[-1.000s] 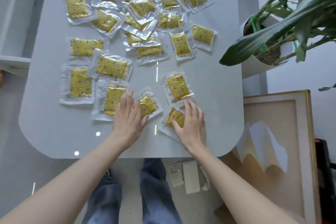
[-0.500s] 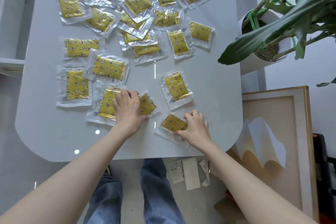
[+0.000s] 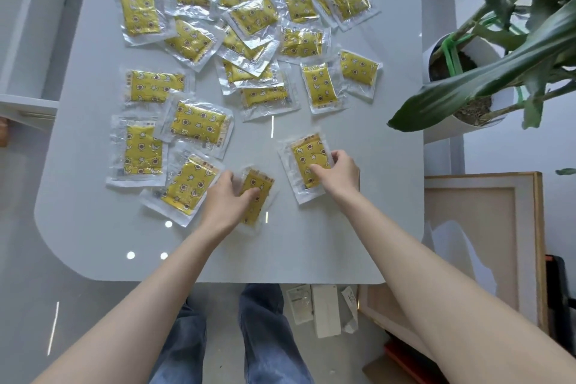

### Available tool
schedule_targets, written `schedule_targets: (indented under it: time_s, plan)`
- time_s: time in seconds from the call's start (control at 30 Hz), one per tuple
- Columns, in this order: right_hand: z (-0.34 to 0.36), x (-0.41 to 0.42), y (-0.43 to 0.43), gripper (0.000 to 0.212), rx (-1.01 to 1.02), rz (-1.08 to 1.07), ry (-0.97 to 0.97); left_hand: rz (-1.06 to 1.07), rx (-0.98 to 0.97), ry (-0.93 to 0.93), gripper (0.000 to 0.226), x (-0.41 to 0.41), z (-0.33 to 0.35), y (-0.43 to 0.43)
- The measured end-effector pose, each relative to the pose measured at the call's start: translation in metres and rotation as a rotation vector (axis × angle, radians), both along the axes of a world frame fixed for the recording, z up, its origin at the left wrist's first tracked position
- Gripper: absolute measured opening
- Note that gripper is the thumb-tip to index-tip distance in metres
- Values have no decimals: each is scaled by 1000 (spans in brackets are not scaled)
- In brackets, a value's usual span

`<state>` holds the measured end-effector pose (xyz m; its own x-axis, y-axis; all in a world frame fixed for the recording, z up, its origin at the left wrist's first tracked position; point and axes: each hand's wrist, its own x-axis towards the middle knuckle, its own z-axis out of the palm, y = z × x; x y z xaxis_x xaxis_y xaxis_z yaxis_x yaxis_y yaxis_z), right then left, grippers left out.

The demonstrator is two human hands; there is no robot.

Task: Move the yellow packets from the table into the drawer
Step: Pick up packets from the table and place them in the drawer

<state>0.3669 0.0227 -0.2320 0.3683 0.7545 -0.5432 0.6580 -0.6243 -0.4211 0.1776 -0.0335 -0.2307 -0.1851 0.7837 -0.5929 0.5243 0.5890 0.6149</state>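
Several yellow packets (image 3: 196,125) in clear wrappers lie spread over the white table (image 3: 311,246), most of them piled toward the far side. My left hand (image 3: 227,199) grips one small yellow packet (image 3: 257,193) near the table's middle, fingers curled over it. To its right, my right hand (image 3: 341,173) pinches another yellow packet (image 3: 307,162) by its right edge; a second wrapper seems to lie under it. Just left of my left hand lies one more packet (image 3: 190,185). I cannot make out a drawer in this view.
A potted plant (image 3: 486,50) in a white pot stands at the table's right edge, its long leaves reaching over the corner. A framed picture (image 3: 486,227) leans below it. A white box (image 3: 325,312) and papers lie on the floor by my legs. A white ledge (image 3: 28,103) juts out at left.
My right hand moved up from the near packet to the one farther away, and the near packet is gone from its spot. My left hand curled round the small packet and turned it.
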Motion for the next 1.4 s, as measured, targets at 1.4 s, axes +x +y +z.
schedule_targets:
  time_s: [1.4]
  plan:
    - [273,-258,-161,30,-33,-19,634,640,161,-581,8,-288,278,-149]
